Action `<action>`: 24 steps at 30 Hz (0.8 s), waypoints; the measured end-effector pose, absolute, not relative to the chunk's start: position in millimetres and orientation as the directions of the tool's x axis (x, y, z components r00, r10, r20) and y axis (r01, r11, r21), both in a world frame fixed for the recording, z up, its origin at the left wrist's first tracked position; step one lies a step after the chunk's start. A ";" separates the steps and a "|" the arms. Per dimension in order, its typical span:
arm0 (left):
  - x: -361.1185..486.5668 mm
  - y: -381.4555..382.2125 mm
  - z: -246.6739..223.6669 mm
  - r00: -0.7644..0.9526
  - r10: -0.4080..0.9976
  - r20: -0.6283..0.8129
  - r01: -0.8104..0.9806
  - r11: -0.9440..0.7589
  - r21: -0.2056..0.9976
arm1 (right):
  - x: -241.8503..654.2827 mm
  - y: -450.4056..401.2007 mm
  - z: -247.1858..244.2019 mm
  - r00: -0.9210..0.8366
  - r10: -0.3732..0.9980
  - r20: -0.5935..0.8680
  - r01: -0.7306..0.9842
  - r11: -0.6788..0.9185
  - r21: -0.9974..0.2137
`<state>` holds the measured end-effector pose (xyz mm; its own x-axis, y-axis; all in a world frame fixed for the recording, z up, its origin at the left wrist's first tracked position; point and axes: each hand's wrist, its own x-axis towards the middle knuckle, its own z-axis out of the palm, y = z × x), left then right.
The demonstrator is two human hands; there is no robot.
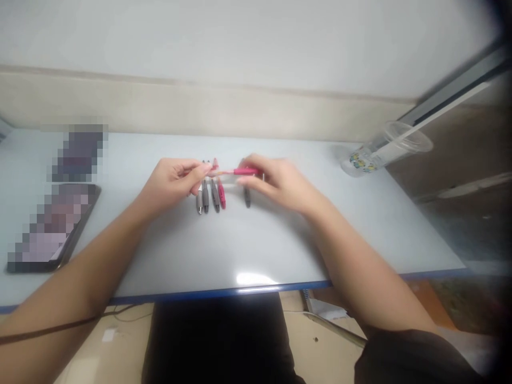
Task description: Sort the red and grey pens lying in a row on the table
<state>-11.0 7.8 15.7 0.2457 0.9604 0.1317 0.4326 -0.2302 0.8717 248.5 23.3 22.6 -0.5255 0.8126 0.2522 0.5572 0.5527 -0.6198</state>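
Note:
Between my two hands, above the table, a pen with a red grip (245,171) lies sideways. My left hand (176,178) pinches its clear end, and the fingers of my right hand (276,178) close around the red grip. Below the hands, several pens lie side by side with their tips toward me: grey-gripped pens (205,197) and one red-gripped pen (221,195). Under my right hand lies another grey-gripped pen (247,198), partly hidden by the fingers. The far ends of the row are partly covered by my left hand.
At the left lie a phone (80,234) and a dark, blurred-out object (82,152). A clear plastic cup (360,160) with a printed picture stands at the back right. The white table (180,256) has a blue front edge and meets a pale wall behind.

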 end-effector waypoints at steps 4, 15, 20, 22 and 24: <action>-11.3 8.3 16.2 0.217 0.965 0.148 0.441 -0.233 0.867 | 246.1 24.1 21.4 -0.447 0.850 0.278 0.466 0.486 -0.739; -11.9 9.2 12.8 0.190 0.963 0.193 0.458 -0.261 0.850 | 244.7 31.6 16.0 -0.401 0.889 0.222 0.331 0.366 -0.870; -8.3 9.2 8.3 0.148 0.968 0.201 0.432 -0.246 0.868 | 249.8 33.9 18.8 -0.384 0.917 0.110 0.445 0.288 -0.848; -7.3 9.5 6.2 0.128 0.964 0.232 0.415 -0.264 0.871 | 251.4 34.6 18.4 -0.408 0.910 0.075 0.478 0.284 -0.831; -7.0 9.7 5.4 0.105 0.959 0.265 0.394 -0.285 0.874 | 251.0 34.9 17.1 -0.415 0.906 0.083 0.451 0.284 -0.846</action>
